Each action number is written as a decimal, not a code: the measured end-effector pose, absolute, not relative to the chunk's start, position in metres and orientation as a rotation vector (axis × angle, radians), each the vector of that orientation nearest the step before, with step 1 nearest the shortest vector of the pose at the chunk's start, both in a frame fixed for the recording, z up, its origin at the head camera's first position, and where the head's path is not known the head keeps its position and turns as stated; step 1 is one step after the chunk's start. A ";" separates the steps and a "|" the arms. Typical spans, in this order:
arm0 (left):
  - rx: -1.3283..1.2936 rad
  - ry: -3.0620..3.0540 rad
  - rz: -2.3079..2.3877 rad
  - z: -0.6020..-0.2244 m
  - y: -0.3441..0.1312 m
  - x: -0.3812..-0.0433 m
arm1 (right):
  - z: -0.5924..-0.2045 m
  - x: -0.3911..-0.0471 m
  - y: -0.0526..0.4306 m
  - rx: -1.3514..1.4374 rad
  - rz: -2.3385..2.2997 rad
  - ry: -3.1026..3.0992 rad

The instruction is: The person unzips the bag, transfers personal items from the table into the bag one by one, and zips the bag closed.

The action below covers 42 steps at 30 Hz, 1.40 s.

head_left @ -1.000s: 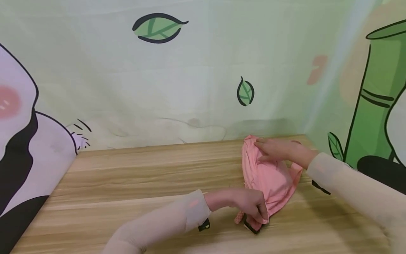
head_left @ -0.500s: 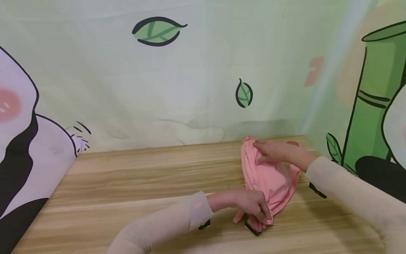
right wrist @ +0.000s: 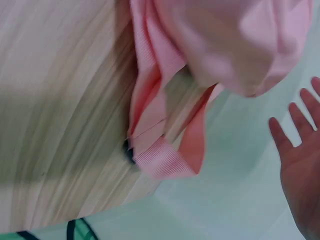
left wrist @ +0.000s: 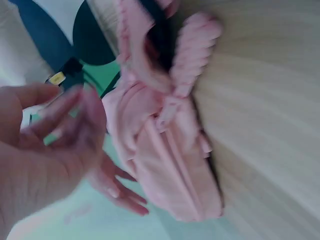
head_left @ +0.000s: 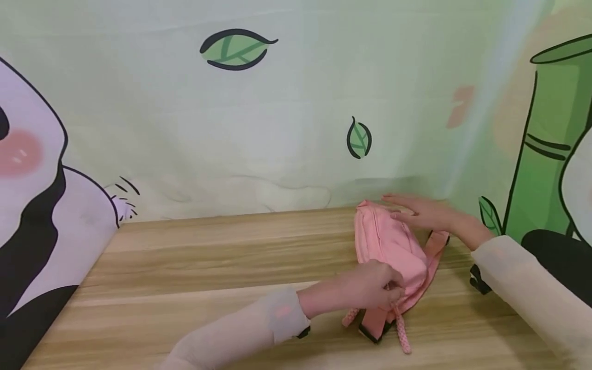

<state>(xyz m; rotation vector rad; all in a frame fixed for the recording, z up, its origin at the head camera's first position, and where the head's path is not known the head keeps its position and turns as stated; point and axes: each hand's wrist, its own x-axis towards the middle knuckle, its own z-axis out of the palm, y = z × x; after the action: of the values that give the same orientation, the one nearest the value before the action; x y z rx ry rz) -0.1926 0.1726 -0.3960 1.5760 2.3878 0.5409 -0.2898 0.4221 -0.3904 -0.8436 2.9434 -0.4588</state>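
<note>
A pink waist bag point(head_left: 390, 239) lies on the wooden table, its zipper point(left wrist: 172, 155) drawn closed along the side seen in the left wrist view. From its near end hangs a braided zipper pull point(head_left: 403, 331). Over that end is my left hand point(head_left: 370, 288), fingers loosely curled; in the left wrist view it is apart from the bag and holds nothing. My right hand point(head_left: 427, 213) has its fingers extended beside the bag's far end. The right wrist view shows those fingers spread, away from the fabric. A pink webbing strap point(right wrist: 170, 155) loops out from the bag.
A printed cloth wall point(head_left: 287, 128) with leaves and pandas stands behind the wooden table point(head_left: 208, 257) and along its sides. A second braided pull point(head_left: 350, 317) and a strap end with a black buckle point(head_left: 370, 331) lie by the bag's near end.
My left hand has let go of the zipper pull and risen slightly. My right hand has come off the top of the bag, moving right, and the bag looks fuller.
</note>
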 end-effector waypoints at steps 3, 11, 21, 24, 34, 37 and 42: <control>1.403 2.727 0.355 -0.393 0.185 -0.195 | -0.394 -0.297 0.427 -0.853 -0.434 2.979; 0.789 2.885 0.245 -0.410 0.220 -0.204 | -0.420 -0.309 0.423 -0.955 -0.473 2.930; 0.608 2.877 0.123 -0.419 0.240 -0.204 | -0.430 -0.311 0.427 -0.946 -0.568 2.851; 0.610 2.890 0.064 -0.418 0.240 -0.204 | -0.430 -0.312 0.425 -0.950 -0.568 2.847; 0.754 2.882 -0.082 -0.425 0.226 -0.213 | -0.431 -0.306 0.421 -0.888 -0.510 2.899; 0.848 2.876 -0.114 -0.427 0.220 -0.218 | -0.429 -0.303 0.419 -0.877 -0.500 2.926; 1.048 2.838 -0.141 -0.434 0.204 -0.229 | -0.429 -0.297 0.416 -0.834 -0.439 2.954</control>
<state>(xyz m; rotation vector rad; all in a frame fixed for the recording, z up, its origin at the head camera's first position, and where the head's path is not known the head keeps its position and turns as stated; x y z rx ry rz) -0.2293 0.2035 -0.4345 1.0475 2.8378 -0.1412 -0.2973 0.4159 -0.4290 -0.8339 2.9542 -0.4388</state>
